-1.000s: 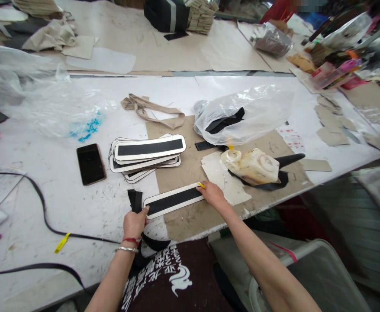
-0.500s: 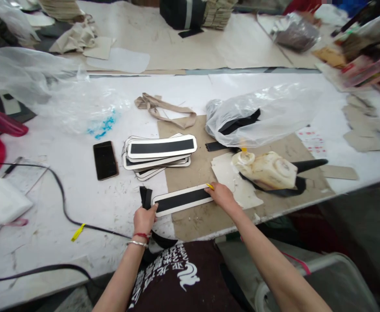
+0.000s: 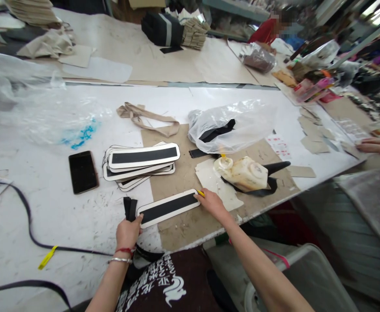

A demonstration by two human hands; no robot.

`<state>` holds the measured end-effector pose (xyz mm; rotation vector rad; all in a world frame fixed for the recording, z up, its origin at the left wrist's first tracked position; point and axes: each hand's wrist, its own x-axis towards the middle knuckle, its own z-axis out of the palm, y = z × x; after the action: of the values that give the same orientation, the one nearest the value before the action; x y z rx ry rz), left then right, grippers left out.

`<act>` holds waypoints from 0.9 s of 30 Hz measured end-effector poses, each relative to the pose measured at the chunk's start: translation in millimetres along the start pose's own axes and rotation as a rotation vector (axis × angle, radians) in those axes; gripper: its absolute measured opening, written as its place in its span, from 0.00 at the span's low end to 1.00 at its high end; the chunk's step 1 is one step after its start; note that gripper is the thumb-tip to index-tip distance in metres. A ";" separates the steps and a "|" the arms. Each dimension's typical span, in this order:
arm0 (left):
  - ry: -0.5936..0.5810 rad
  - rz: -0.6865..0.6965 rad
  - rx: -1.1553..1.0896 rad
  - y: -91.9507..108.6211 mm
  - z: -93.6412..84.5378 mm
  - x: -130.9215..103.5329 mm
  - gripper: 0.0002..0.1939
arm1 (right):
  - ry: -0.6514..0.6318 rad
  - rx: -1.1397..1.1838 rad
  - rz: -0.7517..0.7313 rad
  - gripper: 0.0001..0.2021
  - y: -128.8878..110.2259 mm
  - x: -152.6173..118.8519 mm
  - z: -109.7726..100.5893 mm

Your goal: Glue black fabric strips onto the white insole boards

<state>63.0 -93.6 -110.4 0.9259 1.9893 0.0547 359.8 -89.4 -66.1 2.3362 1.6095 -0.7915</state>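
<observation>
– Counted how many of each?
– Two hands, one loose panel point(image 3: 169, 210), one stack point(image 3: 143, 157) of similar panels (at least three, hard to count further), one phone point(image 3: 83, 172) left of the stack, one stained whitish container point(image 3: 246, 171) well right of the stack, one clear bag point(image 3: 242, 130) right of the stack and farther off.
– Looking like what, the loose panel?
– Long, narrow, flat; white with rounded corners, dark edge line, black band along the middle.
– Lying where?
– On the bench point(image 3: 79, 221), nearer than the stack and slightly rightward, set aslant.
– And relative to each hand?
– Between both: left end gripped under the thumb of the left hand point(image 3: 129, 234), right end pinched by the right hand point(image 3: 212, 204).
</observation>
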 end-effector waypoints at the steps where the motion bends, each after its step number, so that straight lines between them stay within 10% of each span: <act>1: 0.002 0.006 -0.005 0.0 -0.1 -0.6 0.22 | 0.001 0.031 0.002 0.18 -1.5 1.0 2.8; 27: 0.006 0.001 -0.066 4.9 -1.8 -11.0 0.20 | -0.101 0.405 -0.140 0.13 18.7 32.4 25.0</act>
<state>67.9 -96.4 -99.5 0.8850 1.9809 0.1235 377.5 -81.8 -106.8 2.4050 1.7156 -1.3551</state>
